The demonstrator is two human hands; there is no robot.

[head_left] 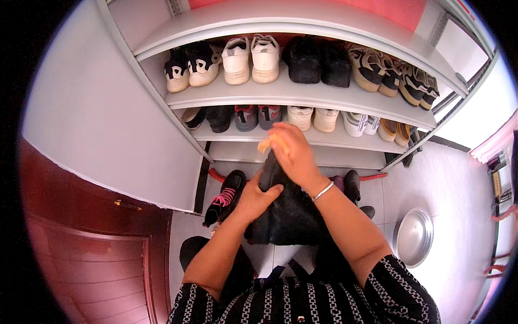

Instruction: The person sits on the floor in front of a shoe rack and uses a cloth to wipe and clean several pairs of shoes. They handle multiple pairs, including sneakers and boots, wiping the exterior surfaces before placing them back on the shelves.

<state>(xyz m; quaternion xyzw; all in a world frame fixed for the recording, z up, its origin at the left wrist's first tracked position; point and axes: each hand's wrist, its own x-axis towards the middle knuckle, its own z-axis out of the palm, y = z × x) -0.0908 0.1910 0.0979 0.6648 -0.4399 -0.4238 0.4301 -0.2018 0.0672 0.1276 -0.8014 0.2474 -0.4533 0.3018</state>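
A black boot (291,213) is held up in front of my body, its wide end toward me and its narrower end toward the shelves. My left hand (256,200) is closed round its left side, the thumb lying across the upper surface. At the far end, my right hand (295,162) pinches a crumpled yellow-orange cloth (272,143) against the boot. A silver bangle (322,191) circles my right wrist. The boot's far tip is partly covered by the cloth and my right fingers.
Ahead stands a grey shoe rack (302,97) with several pairs of shoes. A black shoe with pink laces (226,195) is on the floor to the left, a dark shoe (352,186) to the right. A metal basin (414,237) lies farther right; a red-brown door (97,259) stands left.
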